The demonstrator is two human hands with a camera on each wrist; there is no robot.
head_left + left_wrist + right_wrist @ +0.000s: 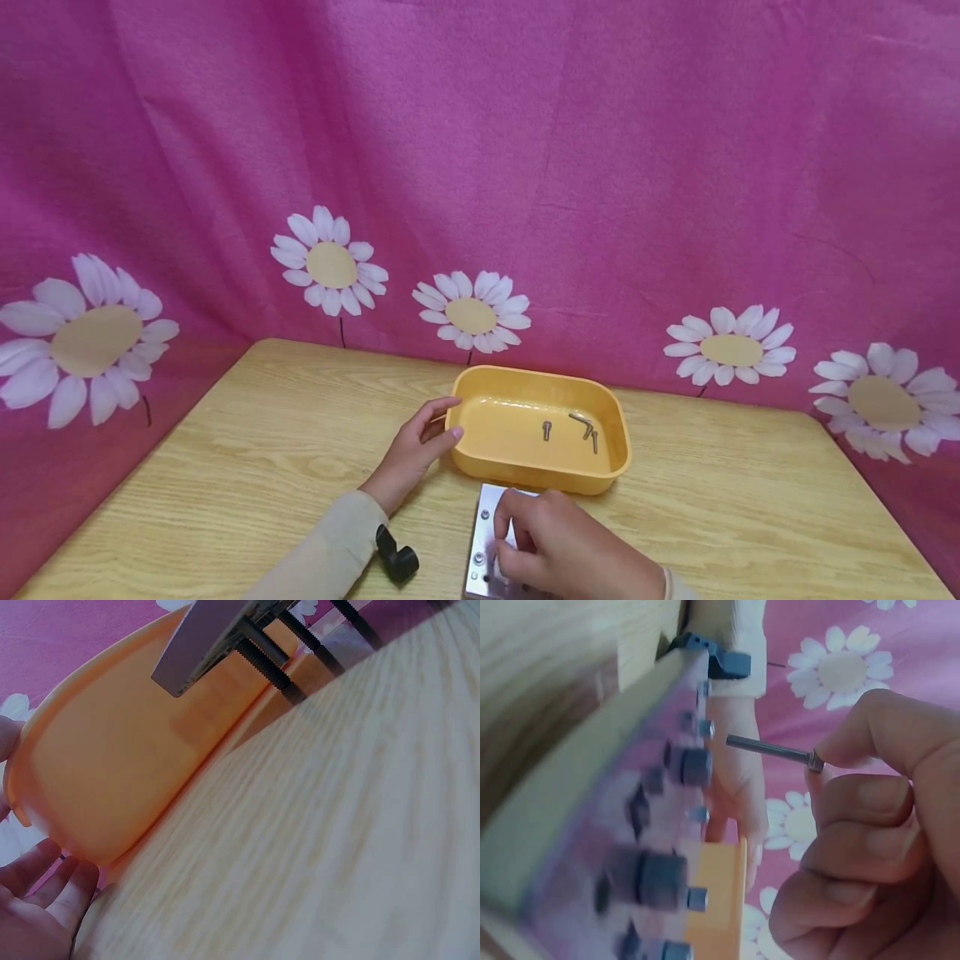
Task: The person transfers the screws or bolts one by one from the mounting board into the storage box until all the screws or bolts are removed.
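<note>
In the head view my left hand (408,454) grips the left end of a yellow bin (525,481), thumb over the rim. A screw (547,429), another thin screw (595,442) and an L-shaped hex key (583,423) lie inside it. Between thumb and index finger, my right hand (877,817) pinches a metal screw (772,749) by its head, shank pointing away over a metal plate (480,542). Several screws (694,766) stand up from that plate. Threaded shanks (262,664) jut from its underside in the left wrist view. My right hand hides much of the plate in the head view.
A wood-grain table (300,417) carries everything. Behind it and at both sides hangs a pink cloth (525,167) printed with white daisies. A black camera mount (395,557) sits on my left wrist.
</note>
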